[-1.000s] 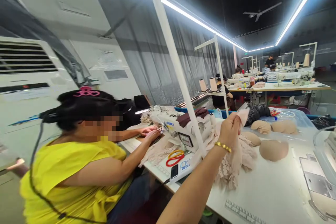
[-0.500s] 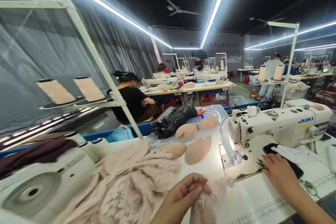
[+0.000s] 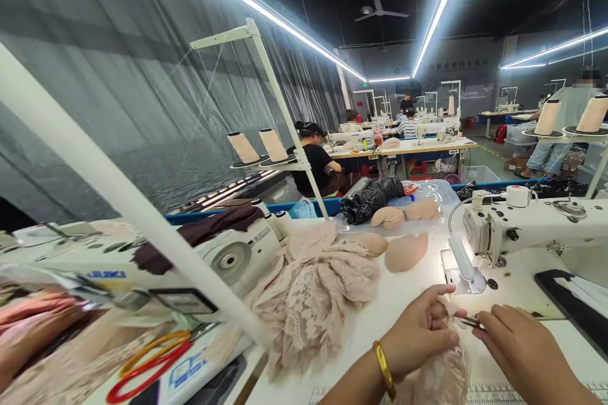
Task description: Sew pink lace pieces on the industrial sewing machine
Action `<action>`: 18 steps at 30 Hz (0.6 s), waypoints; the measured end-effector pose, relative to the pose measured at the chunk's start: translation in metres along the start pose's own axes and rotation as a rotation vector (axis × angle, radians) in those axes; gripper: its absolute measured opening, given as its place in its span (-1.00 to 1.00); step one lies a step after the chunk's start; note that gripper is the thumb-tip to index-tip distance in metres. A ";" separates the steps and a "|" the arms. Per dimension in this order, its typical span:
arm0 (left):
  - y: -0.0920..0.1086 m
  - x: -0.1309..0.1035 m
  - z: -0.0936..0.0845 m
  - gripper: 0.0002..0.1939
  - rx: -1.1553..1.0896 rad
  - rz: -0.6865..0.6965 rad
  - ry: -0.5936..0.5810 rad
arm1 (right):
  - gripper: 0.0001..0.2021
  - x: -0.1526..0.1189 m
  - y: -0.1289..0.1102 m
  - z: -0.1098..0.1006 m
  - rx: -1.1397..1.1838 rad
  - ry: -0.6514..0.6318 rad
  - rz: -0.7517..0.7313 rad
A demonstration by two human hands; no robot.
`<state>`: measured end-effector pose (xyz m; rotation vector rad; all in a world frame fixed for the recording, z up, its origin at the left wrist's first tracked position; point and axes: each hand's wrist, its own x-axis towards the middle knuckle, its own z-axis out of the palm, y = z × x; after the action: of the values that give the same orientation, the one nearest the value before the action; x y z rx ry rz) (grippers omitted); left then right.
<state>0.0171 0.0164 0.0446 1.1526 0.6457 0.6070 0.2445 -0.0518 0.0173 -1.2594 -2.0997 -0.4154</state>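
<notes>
Left hand: pinched on beige lace piece, before sewing machine
Right hand: clamped on thread snips, tips at lace piece
Lace heap: tabletop, left of both hands

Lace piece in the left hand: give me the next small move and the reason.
Probably a small, careful snip at the pinch: the left hand grips the lace piece, and the right hand holds a small metal tool, apparently snips, its tip pointing towards the left hand's pinch. Whether the tip touches the fabric, I cannot tell.
</notes>
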 end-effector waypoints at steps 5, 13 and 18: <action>0.002 -0.001 0.001 -0.01 0.084 -0.021 -0.029 | -0.72 0.012 -0.013 0.010 -0.061 0.050 -0.073; 0.109 -0.063 -0.070 -0.68 0.899 0.467 0.792 | -0.70 -0.075 0.095 -0.004 -0.265 -0.107 0.113; 0.077 -0.063 -0.041 -0.81 1.218 0.578 0.702 | -0.59 -0.079 0.103 -0.003 -0.260 -0.018 0.134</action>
<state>-0.0634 0.0183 0.1164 2.3381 1.3925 1.1977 0.3609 -0.0557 -0.0397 -1.5474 -2.0084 -0.6350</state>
